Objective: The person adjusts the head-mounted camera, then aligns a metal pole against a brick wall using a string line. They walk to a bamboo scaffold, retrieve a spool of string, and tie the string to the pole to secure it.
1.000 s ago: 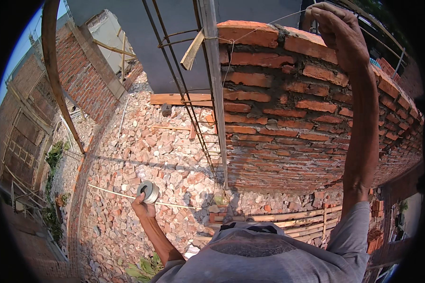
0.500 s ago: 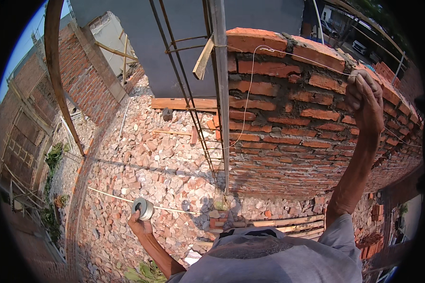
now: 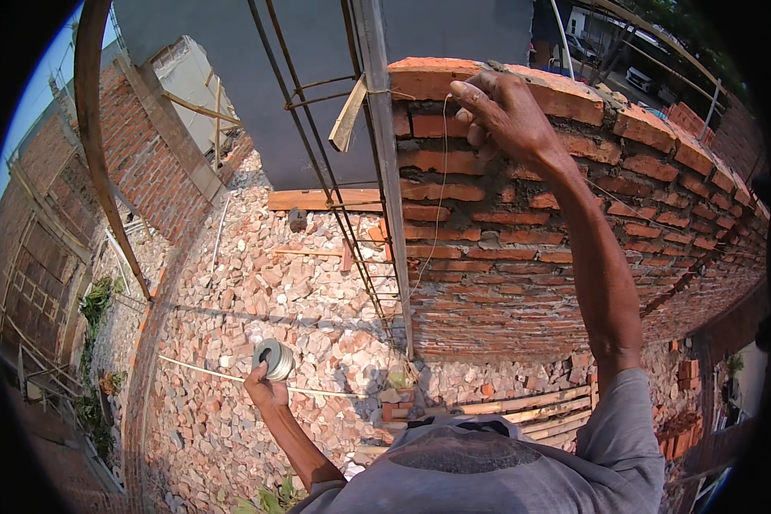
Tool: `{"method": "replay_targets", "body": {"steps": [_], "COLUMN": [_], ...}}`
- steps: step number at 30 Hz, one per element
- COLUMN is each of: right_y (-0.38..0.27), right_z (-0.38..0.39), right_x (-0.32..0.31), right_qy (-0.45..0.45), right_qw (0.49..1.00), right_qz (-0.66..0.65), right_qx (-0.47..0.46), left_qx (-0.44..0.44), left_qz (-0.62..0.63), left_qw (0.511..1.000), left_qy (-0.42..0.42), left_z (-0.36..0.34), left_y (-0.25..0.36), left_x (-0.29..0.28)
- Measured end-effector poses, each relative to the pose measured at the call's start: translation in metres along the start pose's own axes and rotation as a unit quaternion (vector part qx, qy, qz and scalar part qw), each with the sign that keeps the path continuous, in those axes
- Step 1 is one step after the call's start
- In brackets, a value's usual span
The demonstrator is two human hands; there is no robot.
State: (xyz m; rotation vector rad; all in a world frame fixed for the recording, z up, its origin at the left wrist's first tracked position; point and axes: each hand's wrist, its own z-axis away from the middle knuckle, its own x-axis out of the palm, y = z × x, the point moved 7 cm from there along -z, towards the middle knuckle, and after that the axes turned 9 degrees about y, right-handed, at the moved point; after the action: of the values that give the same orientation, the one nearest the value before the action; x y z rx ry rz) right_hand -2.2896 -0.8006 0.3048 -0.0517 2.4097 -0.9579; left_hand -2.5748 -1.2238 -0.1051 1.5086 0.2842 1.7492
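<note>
My left hand [image 3: 266, 391] is closed around a round spool [image 3: 276, 360] wound with pale string, held out over the rubble. At the top course of the brick wall [image 3: 480, 233], my right hand [image 3: 507, 122] pinches a thin string [image 3: 443, 176] between thumb and fingers. From that pinch the string hangs down the wall face beside the grey wooden post [image 3: 377, 94]. Another stretch of string [image 3: 630, 204] runs slantwise across the wall to the right of my forearm. A short wood piece [image 3: 349, 115] is fastened at the post, with a bit of string there.
Upright rusty rebar [image 3: 317, 154] stands left of the post. Broken brick rubble [image 3: 231, 300] covers the ground. Bamboo poles [image 3: 531, 413] lie by the wall's foot, and a thin stick [image 3: 201, 368] lies below the spool. A curved wooden pole [image 3: 98, 163] rises at the left.
My right hand has moved left along the wall top towards the post, bringing the string with it. My left hand and the spool have shifted slightly right and up.
</note>
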Motion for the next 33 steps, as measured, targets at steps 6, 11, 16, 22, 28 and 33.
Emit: {"method": "replay_targets", "body": {"steps": [6,11,16,22,28,33], "right_y": [-0.007,0.027,0.049,0.125,0.235,0.196], "right_z": [-0.013,0.049,0.07,0.112,0.248,0.234], "right_x": [0.027,0.075,0.098,0.151,0.153,0.047], "right_qy": [0.054,0.001,0.022,-0.096,-0.366,-0.179], "right_qw": [0.947,0.939,0.963,0.974,0.866,0.928], "right_qz": [0.29,0.302,0.245,0.204,0.304,0.298], "right_qx": [-0.131,-0.164,-0.107,-0.021,0.152,0.134], "left_qx": [-0.013,-0.013,0.011,0.024,0.023,0.008], "left_qz": [-0.002,-0.009,0.004,0.014,0.021,-0.059], "left_qw": [1.0,1.0,0.999,0.999,0.999,0.997], "left_qy": [0.02,0.018,0.033,0.041,0.042,0.051], "left_z": [0.001,0.014,0.027,0.034,0.034,0.029], "left_y": [-0.012,-0.003,0.016,0.03,0.026,0.023], "left_x": [-0.009,-0.013,-0.023,-0.038,-0.037,-0.014]}}
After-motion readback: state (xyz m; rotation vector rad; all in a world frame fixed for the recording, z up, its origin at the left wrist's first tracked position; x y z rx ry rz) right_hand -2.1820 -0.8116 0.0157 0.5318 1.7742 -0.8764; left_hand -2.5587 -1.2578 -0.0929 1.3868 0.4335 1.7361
